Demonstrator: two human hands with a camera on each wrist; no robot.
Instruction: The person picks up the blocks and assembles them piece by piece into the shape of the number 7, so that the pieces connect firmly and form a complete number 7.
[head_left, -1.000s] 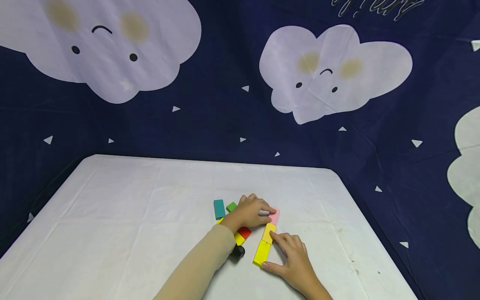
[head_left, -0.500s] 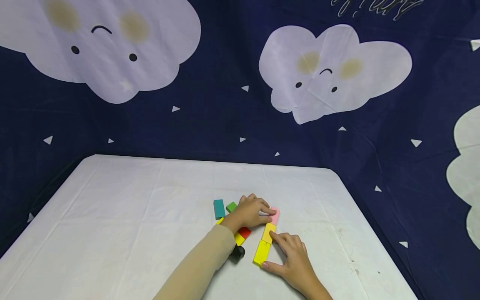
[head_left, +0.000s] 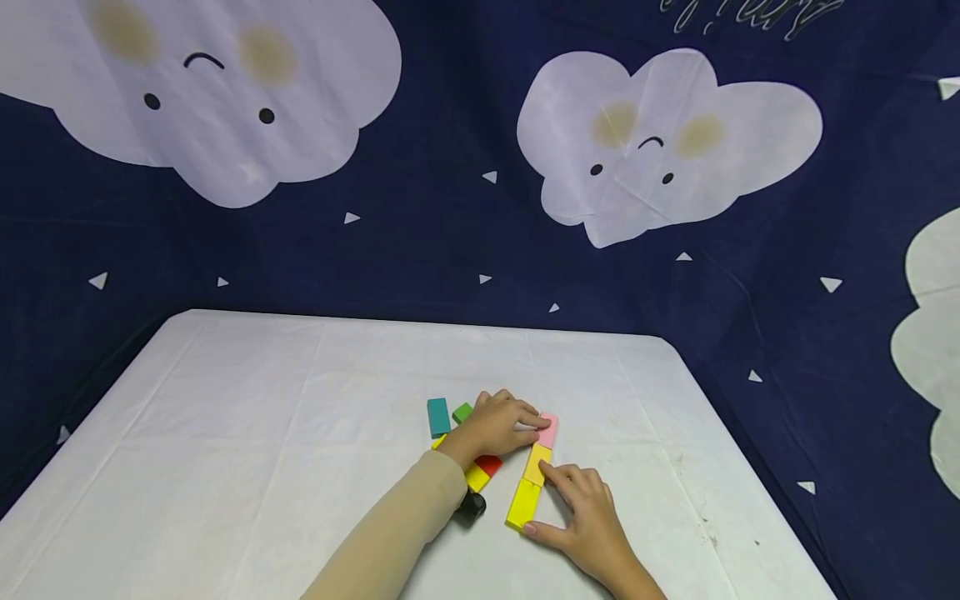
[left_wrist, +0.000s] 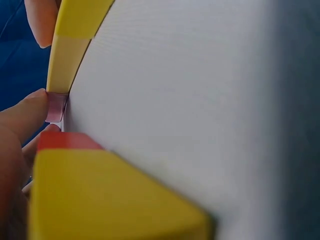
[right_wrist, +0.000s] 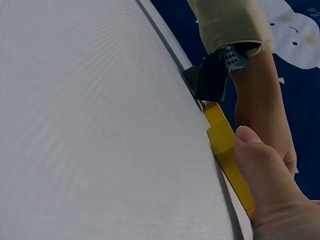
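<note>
Left hand (head_left: 498,423): thumb and forefinger nearly together, pinching the pink block (head_left: 550,430). Right hand (head_left: 588,517): thumb and forefinger well parted, gripping the bright yellow block (head_left: 522,504) at its near end, forefinger against the pale yellow block (head_left: 535,465). Row: these three, end to end, lower frame, right of centre. Step, as judged: aligning; next move seems to call for even pressure along the joints. Left of row: teal block (head_left: 438,418), green block (head_left: 461,412), red block (head_left: 490,464), yellow pieces (head_left: 477,477); sleeve (head_left: 390,533) obscures some, so count uncertain. Containers: none visible. Support: white table (head_left: 225,467).
</note>
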